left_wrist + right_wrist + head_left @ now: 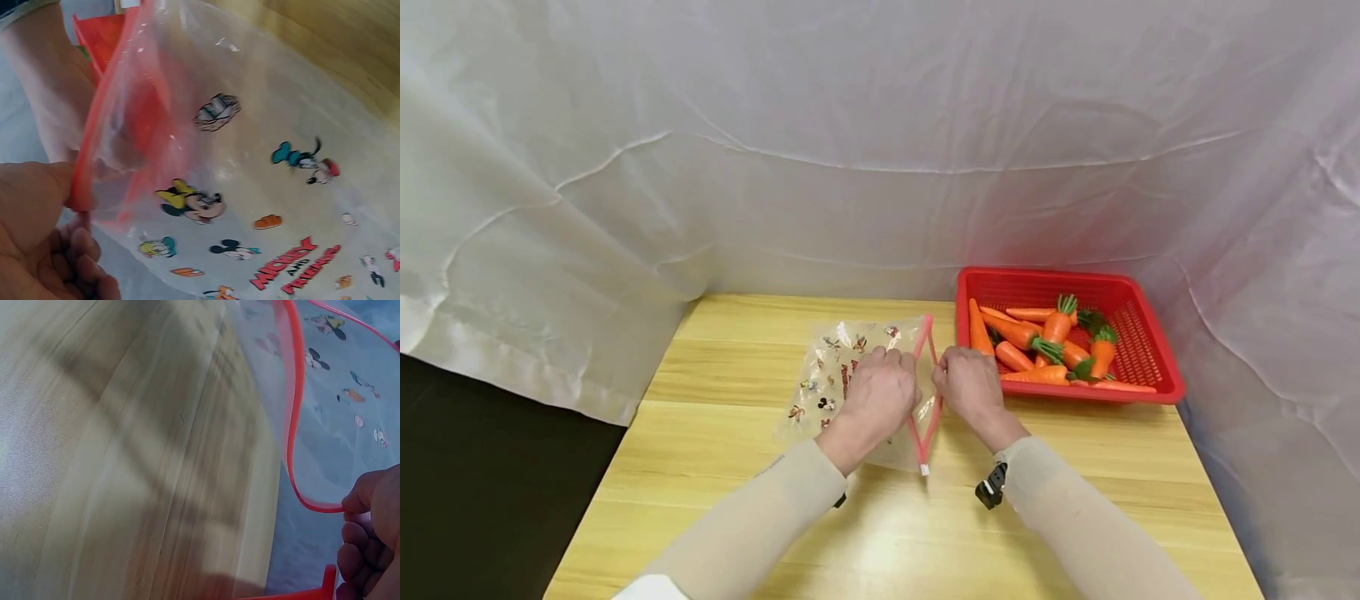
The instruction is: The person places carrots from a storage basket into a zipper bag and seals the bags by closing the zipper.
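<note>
A clear zip bag [820,387] printed with cartoon characters lies over the table, its red-edged mouth spread apart toward the right. My left hand [883,396] pinches one red edge of the mouth; in the left wrist view, thumb and curled fingers [78,250] hold that strip. The opposite edge is pinched by my right hand [972,385], whose thumb and fingers show at the red rim [319,505] in the right wrist view. A white slider [924,469] sits at the near end of the mouth. Nothing is visible inside the bag.
Right of the bag stands a red plastic basket [1157,342] with several carrots [1015,332], some with green tops. My right hand is close to its left side. The wooden table [715,467] is bounded by pale cloth [850,208] behind and to the sides.
</note>
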### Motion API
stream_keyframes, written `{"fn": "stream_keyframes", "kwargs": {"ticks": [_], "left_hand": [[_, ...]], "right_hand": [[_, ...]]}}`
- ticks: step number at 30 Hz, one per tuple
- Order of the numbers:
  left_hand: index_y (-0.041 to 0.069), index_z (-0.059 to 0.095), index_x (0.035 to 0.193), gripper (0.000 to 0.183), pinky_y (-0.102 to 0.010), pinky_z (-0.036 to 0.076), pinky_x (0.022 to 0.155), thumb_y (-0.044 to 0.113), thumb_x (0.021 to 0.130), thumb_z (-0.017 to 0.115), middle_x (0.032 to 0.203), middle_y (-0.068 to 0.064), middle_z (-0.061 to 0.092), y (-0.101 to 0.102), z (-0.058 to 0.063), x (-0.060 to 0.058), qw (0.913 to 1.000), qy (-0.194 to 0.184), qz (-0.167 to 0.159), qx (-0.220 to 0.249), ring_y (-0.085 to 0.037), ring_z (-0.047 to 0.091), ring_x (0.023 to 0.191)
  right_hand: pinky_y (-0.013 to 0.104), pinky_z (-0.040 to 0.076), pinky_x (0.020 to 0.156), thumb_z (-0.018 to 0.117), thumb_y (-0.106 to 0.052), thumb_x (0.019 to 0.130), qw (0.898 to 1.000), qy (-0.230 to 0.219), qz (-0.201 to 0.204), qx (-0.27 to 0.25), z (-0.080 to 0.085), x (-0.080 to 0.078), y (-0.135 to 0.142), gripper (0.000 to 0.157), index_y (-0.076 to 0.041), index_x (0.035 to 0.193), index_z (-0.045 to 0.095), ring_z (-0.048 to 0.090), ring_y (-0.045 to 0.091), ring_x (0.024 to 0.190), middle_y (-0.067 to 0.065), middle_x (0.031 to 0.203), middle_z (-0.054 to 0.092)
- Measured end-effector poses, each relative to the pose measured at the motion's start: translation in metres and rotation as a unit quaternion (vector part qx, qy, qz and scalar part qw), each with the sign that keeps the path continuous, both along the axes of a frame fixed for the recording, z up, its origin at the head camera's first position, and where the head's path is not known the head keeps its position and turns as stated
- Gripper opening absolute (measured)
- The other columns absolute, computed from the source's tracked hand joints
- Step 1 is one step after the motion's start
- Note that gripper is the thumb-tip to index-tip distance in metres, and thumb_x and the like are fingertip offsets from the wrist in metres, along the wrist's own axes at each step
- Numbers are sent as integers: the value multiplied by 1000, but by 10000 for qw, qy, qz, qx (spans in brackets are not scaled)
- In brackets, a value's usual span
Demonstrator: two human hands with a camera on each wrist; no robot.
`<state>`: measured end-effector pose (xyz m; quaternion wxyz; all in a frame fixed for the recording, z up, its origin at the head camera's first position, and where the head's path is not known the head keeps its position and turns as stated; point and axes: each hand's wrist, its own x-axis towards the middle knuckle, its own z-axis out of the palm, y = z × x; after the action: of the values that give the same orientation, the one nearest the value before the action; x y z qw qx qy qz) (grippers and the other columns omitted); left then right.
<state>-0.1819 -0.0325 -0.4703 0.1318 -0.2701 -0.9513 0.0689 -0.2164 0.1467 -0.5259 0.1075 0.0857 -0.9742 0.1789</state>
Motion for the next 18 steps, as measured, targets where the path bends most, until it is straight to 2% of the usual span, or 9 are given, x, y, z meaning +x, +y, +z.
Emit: {"fn": "stream_keyframes", "kwargs": {"ticks": [7,10,15,18], "left_hand": [[9,61,90,23,-26,44,65,29,99,66,69,3,52,-3,-7,-9,9982,307,-62,515,-14,48,66],[10,59,87,23,-25,44,63,28,100,64,67,3,50,-3,-6,-11,9979,365,-62,535,-13,47,64],[7,61,91,31,-26,45,64,36,103,60,70,1,52,-5,-3,-14,9983,53,224,536,-15,49,66],[7,61,93,31,-27,46,67,36,104,60,71,1,52,-6,-1,-15,9970,-206,357,651,-16,50,68]], "right_hand": [[52,47,85,71,-19,92,10000,13,7,2,0,2,0,15,-11,82,63,63,31,81,5,77,64],[52,46,87,69,-21,93,10000,-57,-11,-34,2,3,1,16,-9,85,64,63,32,83,6,80,65],[51,46,85,69,-26,95,10000,1,27,76,8,5,9,19,-8,90,67,63,32,87,9,87,68],[48,44,77,70,-22,94,9990,365,145,224,10,5,21,17,-8,86,65,61,33,82,9,84,65]]}}
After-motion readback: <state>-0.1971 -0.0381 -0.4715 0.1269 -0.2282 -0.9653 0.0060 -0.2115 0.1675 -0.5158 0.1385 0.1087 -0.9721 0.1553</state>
